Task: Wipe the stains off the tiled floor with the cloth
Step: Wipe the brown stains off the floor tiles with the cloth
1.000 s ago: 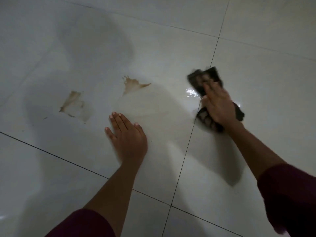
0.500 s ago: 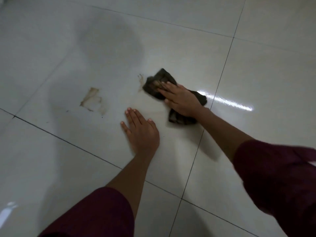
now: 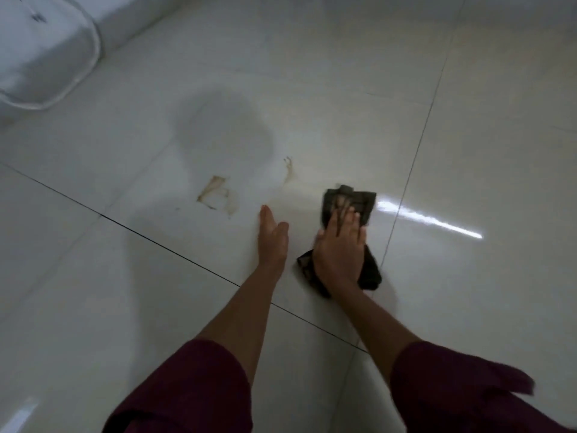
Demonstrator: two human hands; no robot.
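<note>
My right hand (image 3: 338, 248) presses flat on a dark cloth (image 3: 349, 201) that lies on the glossy white tiled floor (image 3: 468, 151). The cloth sticks out beyond my fingers and behind my wrist. My left hand (image 3: 272, 237) rests flat on the tile just left of it, fingers together, holding nothing. A brown outlined stain (image 3: 215, 193) lies left of my left hand. A thin remnant of a second brown stain (image 3: 288, 170) sits beyond the hands, up and left of the cloth.
A white rounded object (image 3: 46, 51) stands at the far left corner by the wall. Dark grout lines (image 3: 409, 170) cross the floor. A bright light streak (image 3: 427, 218) reflects on the tile right of the cloth.
My right hand has dragged the cloth back toward me and to the right, off the second stain, which is now only a faint streak. The view shifted, showing the white object.
</note>
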